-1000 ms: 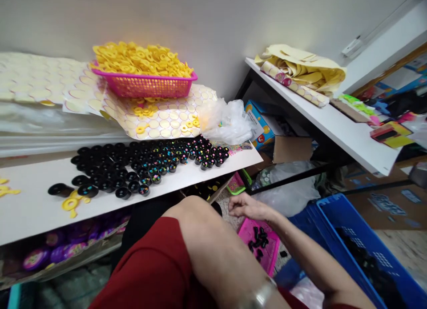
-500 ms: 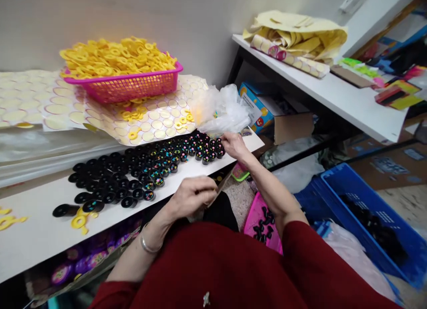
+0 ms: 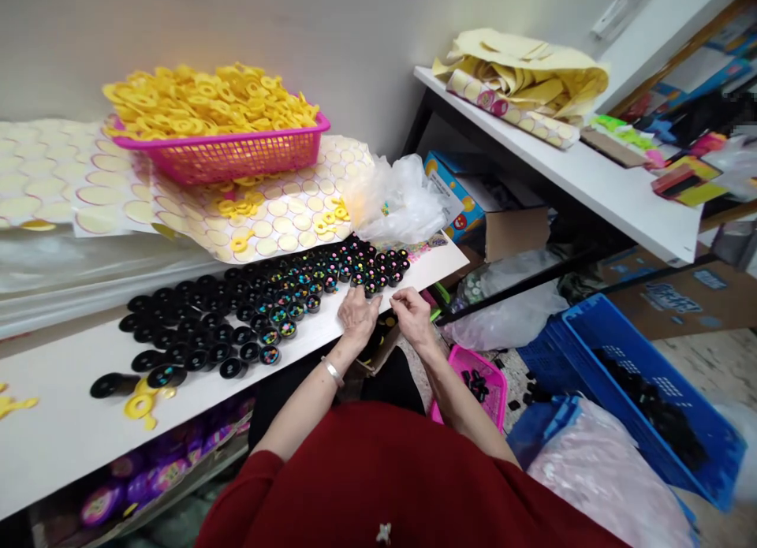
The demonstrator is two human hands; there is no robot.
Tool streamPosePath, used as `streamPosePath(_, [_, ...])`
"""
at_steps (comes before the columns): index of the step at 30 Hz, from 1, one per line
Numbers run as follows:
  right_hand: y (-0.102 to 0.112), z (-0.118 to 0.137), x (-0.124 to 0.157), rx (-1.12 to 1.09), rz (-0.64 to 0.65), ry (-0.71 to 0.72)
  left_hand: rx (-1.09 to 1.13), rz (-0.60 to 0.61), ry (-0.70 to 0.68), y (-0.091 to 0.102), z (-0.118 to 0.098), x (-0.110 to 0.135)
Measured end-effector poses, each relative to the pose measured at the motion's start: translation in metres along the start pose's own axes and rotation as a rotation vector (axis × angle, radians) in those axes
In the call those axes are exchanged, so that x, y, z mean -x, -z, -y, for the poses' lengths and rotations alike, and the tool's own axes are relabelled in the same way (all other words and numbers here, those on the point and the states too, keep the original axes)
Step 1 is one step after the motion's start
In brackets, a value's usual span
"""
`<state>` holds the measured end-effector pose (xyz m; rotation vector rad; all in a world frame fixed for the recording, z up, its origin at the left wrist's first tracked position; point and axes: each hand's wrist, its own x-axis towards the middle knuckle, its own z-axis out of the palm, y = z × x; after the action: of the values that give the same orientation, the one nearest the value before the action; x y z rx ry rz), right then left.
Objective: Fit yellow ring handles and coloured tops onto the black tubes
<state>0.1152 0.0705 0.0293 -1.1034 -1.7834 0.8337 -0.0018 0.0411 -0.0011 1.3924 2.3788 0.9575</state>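
Observation:
Many small black round caps (image 3: 260,300) stand in rows on a white table (image 3: 71,422); those at the right hold coloured beads. My left hand (image 3: 358,315) rests at the table's front edge, just below the filled caps, fingers bent together. My right hand (image 3: 411,315) is beside it, a little off the table edge, with fingers pinched on something too small to make out. Both hands nearly touch each other. A silver bracelet is on my left wrist.
A pink basket (image 3: 236,150) heaped with yellow rings sits at the back on sticker sheets. A clear plastic bag (image 3: 396,197) lies at the table's right end. Below right are a pink tray (image 3: 479,378) with black parts and a blue crate (image 3: 650,390). A white shelf (image 3: 591,177) stands right.
A second ago my right hand was low over the pink tray. It rose to the filled caps, then came back to the table edge, and my left hand moved up beside it.

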Motion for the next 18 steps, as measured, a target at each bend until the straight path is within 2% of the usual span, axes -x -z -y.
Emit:
streamPosePath(2, [-0.004, 0.013, -0.010, 0.021, 0.027, 0.109, -0.016, 0.033, 0.022, -0.001, -0.001, -0.002])
streamPosePath(4, [-0.014, 0.029, -0.032, 0.068, 0.075, 0.258, -0.021, 0.059, 0.049, -0.001, -0.002, -0.004])
streamPosePath(8, [-0.051, 0.066, -0.095, 0.324, 0.296, 0.478, 0.006, 0.041, 0.070, 0.001, -0.002, -0.005])
streamPosePath(11, [-0.086, 0.085, -0.136, 0.650, 0.472, 0.492, 0.011, 0.009, 0.059, 0.004, 0.006, 0.000])
streamPosePath(13, [-0.108, 0.090, -0.154, 0.840, 0.568, 0.496, -0.003, -0.017, 0.013, 0.008, 0.016, 0.005])
streamPosePath(15, [-0.125, 0.088, -0.163, 0.968, 0.643, 0.520, -0.020, -0.052, -0.042, 0.011, 0.027, 0.010])
streamPosePath(18, [-0.142, 0.080, -0.168, 1.045, 0.700, 0.538, -0.035, -0.088, -0.098, 0.016, 0.038, 0.014])
